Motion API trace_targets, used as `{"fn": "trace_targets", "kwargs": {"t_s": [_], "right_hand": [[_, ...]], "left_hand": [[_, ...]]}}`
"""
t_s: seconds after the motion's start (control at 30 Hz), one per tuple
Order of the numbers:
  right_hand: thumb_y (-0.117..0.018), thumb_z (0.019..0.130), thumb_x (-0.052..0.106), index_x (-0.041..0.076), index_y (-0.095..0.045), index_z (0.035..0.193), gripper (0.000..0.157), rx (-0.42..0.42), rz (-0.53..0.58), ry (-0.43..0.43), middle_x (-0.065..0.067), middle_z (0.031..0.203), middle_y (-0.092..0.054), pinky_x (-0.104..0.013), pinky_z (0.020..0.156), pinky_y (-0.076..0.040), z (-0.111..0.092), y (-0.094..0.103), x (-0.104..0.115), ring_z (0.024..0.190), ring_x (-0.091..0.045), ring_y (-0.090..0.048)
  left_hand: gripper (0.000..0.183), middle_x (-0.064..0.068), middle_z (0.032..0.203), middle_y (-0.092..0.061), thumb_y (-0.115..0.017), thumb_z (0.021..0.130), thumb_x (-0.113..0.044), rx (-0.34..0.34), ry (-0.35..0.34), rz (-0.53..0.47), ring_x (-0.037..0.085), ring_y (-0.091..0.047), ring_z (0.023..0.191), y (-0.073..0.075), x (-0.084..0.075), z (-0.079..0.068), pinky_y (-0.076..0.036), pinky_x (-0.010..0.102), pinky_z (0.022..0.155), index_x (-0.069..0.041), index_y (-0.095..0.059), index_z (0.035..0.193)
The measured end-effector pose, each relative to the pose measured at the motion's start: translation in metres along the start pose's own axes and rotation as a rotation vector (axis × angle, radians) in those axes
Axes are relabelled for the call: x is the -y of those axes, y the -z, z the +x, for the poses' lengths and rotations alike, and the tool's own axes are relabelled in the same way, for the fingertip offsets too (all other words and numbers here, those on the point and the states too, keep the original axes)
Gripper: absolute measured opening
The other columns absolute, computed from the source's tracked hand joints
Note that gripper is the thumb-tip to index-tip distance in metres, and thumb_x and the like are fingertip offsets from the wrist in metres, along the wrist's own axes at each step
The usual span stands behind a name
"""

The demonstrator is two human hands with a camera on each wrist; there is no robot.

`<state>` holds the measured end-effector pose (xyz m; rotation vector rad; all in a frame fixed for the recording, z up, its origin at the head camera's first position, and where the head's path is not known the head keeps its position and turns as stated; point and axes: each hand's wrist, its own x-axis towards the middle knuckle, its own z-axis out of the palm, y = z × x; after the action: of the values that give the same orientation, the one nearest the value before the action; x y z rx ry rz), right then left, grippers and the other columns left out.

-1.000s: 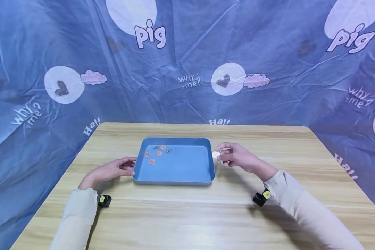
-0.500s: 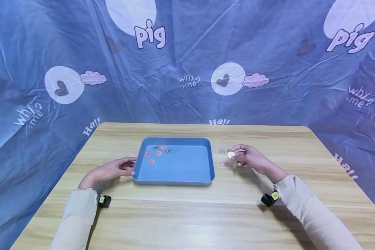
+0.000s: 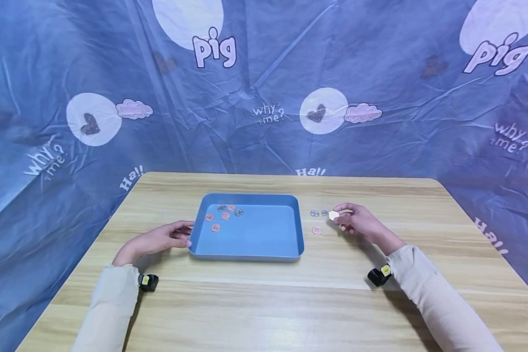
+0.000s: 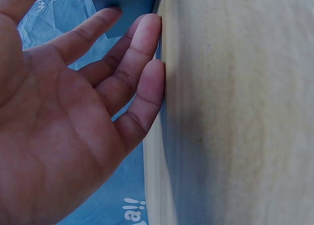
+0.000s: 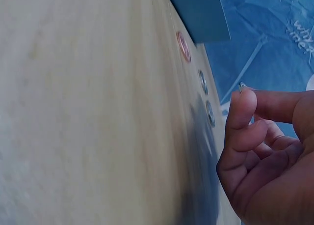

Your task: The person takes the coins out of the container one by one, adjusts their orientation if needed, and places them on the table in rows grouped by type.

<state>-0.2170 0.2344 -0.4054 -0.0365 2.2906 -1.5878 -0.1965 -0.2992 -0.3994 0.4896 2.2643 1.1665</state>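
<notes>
A shallow blue tray [image 3: 264, 239] lies on the wooden table, with several copper coins and two silver coins [image 3: 239, 212] near its back left corner. Beside the tray's left wall is my left hand [image 3: 160, 237], its fingers loosely bent and the thumb tip at the wall; in the left wrist view, fingertips [image 4: 156, 70] rest by the tabletop. Right of the tray, my right hand [image 3: 358, 221] pinches a bright coin [image 3: 333, 215] between thumb and forefinger, seen edge-on in the right wrist view. Close by on the table are two silver coins [image 3: 319, 213] and one copper coin [image 3: 317, 231].
The pale wooden table [image 3: 264, 308] reaches back to a blue printed cloth [image 3: 264, 146] that hangs behind and at both sides. A small black camera is strapped at each wrist, below the beige sleeves [image 3: 431, 288].
My right hand has moved right, away from the tray's right edge, with the bright coin still pinched. The coins on the table have come into view. My left hand has stayed put.
</notes>
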Motion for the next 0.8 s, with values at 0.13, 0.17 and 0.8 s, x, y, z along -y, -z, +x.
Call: {"fn": "trace_targets", "kwargs": {"t_s": [0.13,0.17,0.8], "right_hand": [[-0.057,0.092,0.005,-0.008,-0.04,0.132,0.045,-0.035,-0.029,-0.016,0.003,0.083,-0.065,-0.019,0.054,-0.044,0.004,0.005,-0.002,0.064,-0.004,-0.055],[-0.057,0.092,0.005,-0.008,-0.04,0.132,0.045,-0.042,-0.037,-0.016,0.003,0.082,-0.064,-0.018,0.054,-0.044,0.004,0.006,-0.003,0.063,-0.004,-0.055],[-0.058,0.092,0.009,-0.009,-0.043,0.132,0.046,-0.074,-0.153,-0.07,0.006,0.073,-0.063,-0.019,0.051,-0.042,0.019,0.016,-0.01,0.059,-0.003,-0.057]], "left_hand": [[0.073,0.028,0.138,-0.045,-0.063,0.094,-0.026,-0.006,0.01,0.005,0.034,-0.05,0.122,0.0,0.001,0.0,-0.046,0.027,0.094,0.008,-0.026,0.148],[0.073,0.028,0.138,-0.045,-0.063,0.094,-0.026,-0.008,0.014,0.008,0.034,-0.05,0.122,0.0,0.001,0.0,-0.046,0.027,0.094,0.008,-0.026,0.148],[0.073,0.028,0.14,-0.043,-0.063,0.095,-0.027,-0.009,0.028,0.009,0.036,-0.049,0.125,0.001,0.002,0.001,-0.045,0.04,0.1,0.006,-0.026,0.149]]}}
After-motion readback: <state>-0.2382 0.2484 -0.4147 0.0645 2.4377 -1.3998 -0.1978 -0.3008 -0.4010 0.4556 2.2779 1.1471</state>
